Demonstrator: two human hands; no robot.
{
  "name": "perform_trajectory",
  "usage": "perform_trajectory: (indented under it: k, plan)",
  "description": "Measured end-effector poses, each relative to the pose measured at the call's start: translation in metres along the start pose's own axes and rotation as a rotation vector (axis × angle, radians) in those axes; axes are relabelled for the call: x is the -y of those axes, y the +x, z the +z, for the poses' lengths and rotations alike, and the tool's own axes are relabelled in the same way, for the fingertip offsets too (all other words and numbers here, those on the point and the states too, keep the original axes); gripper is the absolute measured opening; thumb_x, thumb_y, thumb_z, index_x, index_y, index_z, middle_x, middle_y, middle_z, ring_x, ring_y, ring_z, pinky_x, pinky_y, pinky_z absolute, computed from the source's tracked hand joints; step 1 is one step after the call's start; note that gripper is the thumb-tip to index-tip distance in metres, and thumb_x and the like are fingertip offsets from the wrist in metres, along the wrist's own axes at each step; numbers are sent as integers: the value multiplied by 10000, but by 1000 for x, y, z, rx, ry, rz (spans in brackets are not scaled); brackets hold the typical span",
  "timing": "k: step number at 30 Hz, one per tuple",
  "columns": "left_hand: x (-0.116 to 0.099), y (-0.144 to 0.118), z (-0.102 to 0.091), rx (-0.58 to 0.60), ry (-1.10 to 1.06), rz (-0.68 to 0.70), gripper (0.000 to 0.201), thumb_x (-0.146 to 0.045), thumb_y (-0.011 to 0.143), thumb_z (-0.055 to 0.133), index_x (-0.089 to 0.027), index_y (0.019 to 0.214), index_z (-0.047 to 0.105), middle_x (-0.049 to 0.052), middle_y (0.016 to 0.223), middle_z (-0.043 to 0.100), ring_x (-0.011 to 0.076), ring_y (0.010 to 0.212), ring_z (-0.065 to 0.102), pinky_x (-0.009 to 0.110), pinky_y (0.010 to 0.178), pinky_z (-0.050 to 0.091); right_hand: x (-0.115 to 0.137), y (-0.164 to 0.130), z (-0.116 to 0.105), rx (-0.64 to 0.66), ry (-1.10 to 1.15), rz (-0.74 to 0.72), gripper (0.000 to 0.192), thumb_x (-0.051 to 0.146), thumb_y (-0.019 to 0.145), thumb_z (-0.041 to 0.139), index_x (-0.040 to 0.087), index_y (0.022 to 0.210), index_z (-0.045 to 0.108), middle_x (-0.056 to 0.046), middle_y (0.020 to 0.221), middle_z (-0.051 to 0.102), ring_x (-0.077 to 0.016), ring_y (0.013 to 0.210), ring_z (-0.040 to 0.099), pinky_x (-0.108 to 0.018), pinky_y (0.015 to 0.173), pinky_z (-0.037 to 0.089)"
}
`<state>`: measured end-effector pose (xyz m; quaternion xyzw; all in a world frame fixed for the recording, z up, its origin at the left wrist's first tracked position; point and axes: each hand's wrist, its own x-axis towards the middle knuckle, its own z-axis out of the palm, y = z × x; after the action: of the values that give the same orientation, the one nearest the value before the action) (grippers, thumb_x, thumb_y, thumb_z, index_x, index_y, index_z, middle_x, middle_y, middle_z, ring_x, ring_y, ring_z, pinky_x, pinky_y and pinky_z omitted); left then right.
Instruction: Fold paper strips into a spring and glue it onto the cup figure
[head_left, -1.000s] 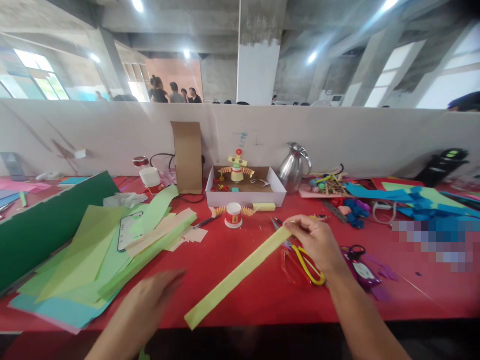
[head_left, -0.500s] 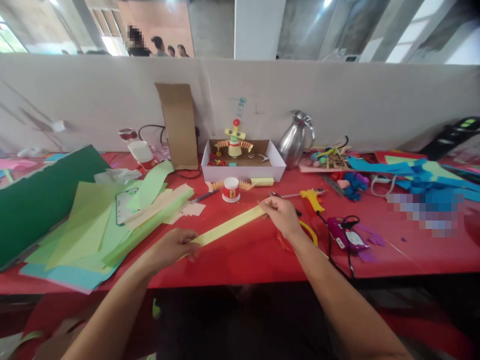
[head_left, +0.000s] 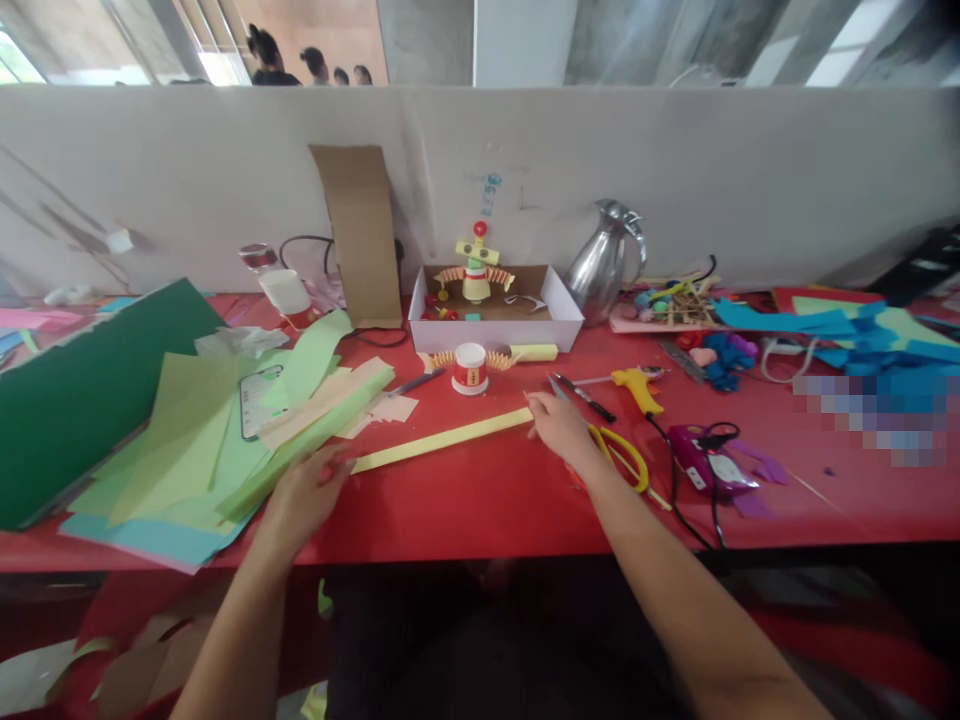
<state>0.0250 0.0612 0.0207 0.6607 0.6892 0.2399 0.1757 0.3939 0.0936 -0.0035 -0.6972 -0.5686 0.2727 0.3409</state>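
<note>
While one yellow paper strip [head_left: 442,441] lies flat — two hands, left hand [head_left: 304,497] and right hand [head_left: 556,427], pin it.

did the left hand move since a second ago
Yes. The left hand went from hovering near the table's front edge up and leftward to the near end of the yellow paper strip, closer to the stack of green sheets.

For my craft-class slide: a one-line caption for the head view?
Both hands, left hand and right hand, hold a yellow paper strip over the red table.
</note>
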Motion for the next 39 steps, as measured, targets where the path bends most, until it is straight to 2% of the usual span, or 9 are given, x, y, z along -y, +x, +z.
perform_trajectory:
  k: [3,5,9,13,17,22,28,34,39]
  plan:
    - [4,-4,-3,-89,159,79,524,-487,842,483,-209,1261,634,122,1156,650,222,800,632,366,849,484,0,-9,-21,-168,-285,-150,364,190,936,410,141,1228,622,-160,1192,667,-258,1097,633,-367,959,457]
    - [4,-8,-5,-103,171,79,502,-478,873,461,-220,1268,634,109,1171,662,211,754,634,353,818,497,-2,-15,-30,-201,-385,-217,380,157,926,396,135,1228,626,-159,1237,643,-260,1140,605,-364,978,451]
    - [3,-18,4,-113,191,173,415,-423,914,423,-213,1123,714,83,1138,720,267,1018,655,361,927,482,-6,-29,-24,-86,-486,-363,412,110,915,375,144,1221,649,-135,1219,674,-248,1142,606,-374,1003,446]
    - [6,-28,21,-10,294,321,430,-385,926,442,-225,1275,635,62,1349,623,266,1319,506,421,1131,328,-9,-39,-2,76,-636,-488,423,187,961,381,142,1325,592,-118,1358,609,-295,1310,488,-473,1087,370]
    - [13,-38,21,-119,233,225,459,-389,939,435,-185,1316,599,86,1396,580,249,1299,530,373,1100,375,-6,-44,7,32,-708,-468,419,230,982,370,141,1317,604,-124,1360,606,-341,1314,466,-522,1084,351]
    - [15,-39,6,-301,188,6,383,-355,934,420,-190,1121,711,76,1180,713,251,1091,647,331,933,480,1,-41,13,40,-708,-544,426,215,992,341,118,1306,612,-147,1378,585,-320,1328,456,-477,1097,349]
    - [16,-17,-12,-393,376,26,393,-332,933,403,-167,1092,722,111,1139,714,281,1105,592,384,996,410,6,-31,27,121,-734,-501,423,265,998,366,136,1344,572,-139,1400,570,-323,1304,494,-519,1089,347]
    - [25,4,-19,-295,510,-132,436,-377,880,487,-141,1196,671,175,1252,655,401,1211,472,534,942,376,12,-30,34,30,-716,-504,446,264,981,417,91,1374,538,-190,1410,541,-352,1311,472,-527,1088,358]
    - [28,0,-21,-296,498,-168,348,-349,900,457,-155,1045,708,166,1080,718,352,1096,571,477,884,390,18,-49,31,0,-460,-629,409,250,982,410,135,1339,573,-159,1348,586,-306,1294,486,-511,1089,399]
